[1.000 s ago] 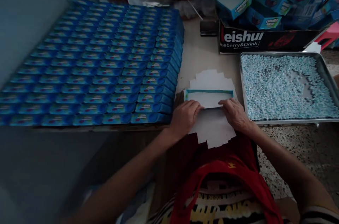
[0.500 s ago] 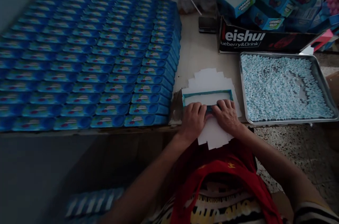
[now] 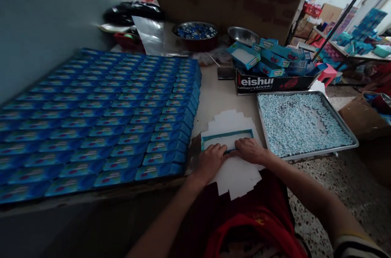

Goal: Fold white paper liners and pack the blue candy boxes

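Observation:
A shallow blue cardboard box (image 3: 227, 133) with a white inside lies open side up at the table's front edge. White card pieces with stepped edges (image 3: 236, 178) show beneath it, partly hanging past the edge toward my lap. My left hand (image 3: 210, 161) is closed over the left part of the box's near wall, fingers curled inward. My right hand (image 3: 251, 151) grips the same wall farther right, fingers bent over the rim. My thumbs are mostly hidden under the fingers.
Rows of blue packets (image 3: 122, 127) cover the table's left side. A metal tray (image 3: 308, 154) of pale blue candies stands at the right. Behind it is a black carton (image 3: 255, 84) holding blue boxes. Farther back are a bowl of blue pieces (image 3: 197, 31) and a metal bowl (image 3: 244, 35).
The head view has tilted up, bringing the bowls, a large brown carton and the room behind into sight. Both hands stay on the near wall of the box.

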The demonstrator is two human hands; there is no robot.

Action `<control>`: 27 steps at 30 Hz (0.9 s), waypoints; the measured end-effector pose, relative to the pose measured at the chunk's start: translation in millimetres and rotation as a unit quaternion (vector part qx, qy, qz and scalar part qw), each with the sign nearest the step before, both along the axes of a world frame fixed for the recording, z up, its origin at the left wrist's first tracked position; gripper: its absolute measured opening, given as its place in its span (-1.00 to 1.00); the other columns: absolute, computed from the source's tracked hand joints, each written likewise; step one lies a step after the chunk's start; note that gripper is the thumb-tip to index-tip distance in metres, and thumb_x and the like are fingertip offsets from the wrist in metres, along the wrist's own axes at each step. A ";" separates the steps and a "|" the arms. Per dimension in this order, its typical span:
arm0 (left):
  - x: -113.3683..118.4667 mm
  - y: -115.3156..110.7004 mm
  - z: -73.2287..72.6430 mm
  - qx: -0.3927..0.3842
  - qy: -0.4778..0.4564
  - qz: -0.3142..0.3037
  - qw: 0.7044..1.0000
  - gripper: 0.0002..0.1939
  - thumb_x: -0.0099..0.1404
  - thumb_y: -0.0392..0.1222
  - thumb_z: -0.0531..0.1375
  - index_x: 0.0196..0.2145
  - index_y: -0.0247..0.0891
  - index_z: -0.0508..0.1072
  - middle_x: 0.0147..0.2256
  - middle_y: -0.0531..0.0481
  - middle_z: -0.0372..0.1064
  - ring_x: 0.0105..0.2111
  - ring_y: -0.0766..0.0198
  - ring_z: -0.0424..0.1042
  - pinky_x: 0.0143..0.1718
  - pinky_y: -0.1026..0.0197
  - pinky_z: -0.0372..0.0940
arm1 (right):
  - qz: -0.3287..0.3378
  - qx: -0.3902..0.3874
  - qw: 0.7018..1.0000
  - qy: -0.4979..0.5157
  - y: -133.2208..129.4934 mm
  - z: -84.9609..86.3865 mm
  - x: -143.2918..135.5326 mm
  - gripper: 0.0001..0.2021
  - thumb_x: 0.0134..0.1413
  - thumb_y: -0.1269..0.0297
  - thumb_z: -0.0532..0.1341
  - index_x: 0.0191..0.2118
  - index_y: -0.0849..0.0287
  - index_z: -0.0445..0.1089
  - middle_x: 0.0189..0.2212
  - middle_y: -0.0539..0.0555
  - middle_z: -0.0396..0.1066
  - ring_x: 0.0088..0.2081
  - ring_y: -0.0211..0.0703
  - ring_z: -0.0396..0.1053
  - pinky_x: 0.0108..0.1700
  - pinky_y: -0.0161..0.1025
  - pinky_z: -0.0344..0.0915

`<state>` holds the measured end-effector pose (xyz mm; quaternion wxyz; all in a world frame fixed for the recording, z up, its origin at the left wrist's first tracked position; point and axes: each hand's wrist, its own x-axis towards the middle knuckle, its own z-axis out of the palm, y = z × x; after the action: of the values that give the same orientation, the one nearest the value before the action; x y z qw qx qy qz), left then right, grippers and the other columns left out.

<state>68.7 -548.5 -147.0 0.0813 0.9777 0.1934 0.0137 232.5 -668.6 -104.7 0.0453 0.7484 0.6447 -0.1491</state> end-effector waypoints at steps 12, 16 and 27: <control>20.2 30.2 15.7 0.000 -0.352 0.145 0.925 -0.55 0.36 -0.06 0.31 0.15 -0.20 0.37 0.07 -0.26 0.40 0.14 -0.10 0.36 0.21 -0.13 0.25 | -0.086 0.276 0.946 -0.146 45.1 159.7 113.6 -0.54 0.28 0.67 0.02 0.21 0.26 0.35 -0.04 0.22 0.50 0.03 -0.04 0.39 -0.02 -0.16 0.26; 69.9 65.5 21.3 -0.073 -0.130 0.191 0.970 -0.14 0.17 0.12 0.44 0.29 -0.28 0.27 0.14 -0.35 0.36 0.17 -0.23 0.31 0.21 -0.15 0.23 | -0.157 0.257 0.937 -0.176 143.3 205.9 190.9 -0.72 0.33 0.67 0.02 0.03 0.53 0.38 0.09 0.33 0.46 0.21 -0.09 0.30 0.19 0.03 0.13; 92.2 93.6 22.4 -0.126 0.010 0.214 0.969 -0.05 -0.11 0.21 0.55 0.17 -0.16 0.35 0.17 -0.24 0.27 0.19 -0.19 0.26 0.14 -0.03 0.23 | -0.075 0.036 0.989 -0.121 91.8 92.2 74.9 -0.57 0.22 0.05 0.35 0.08 0.23 0.48 0.04 0.32 0.44 0.12 0.26 0.33 0.03 0.03 0.40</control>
<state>160.9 -454.9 -124.5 0.1966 0.8954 0.3995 -0.0036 307.4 -576.9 -12.5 0.0846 0.8085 0.5811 -0.0374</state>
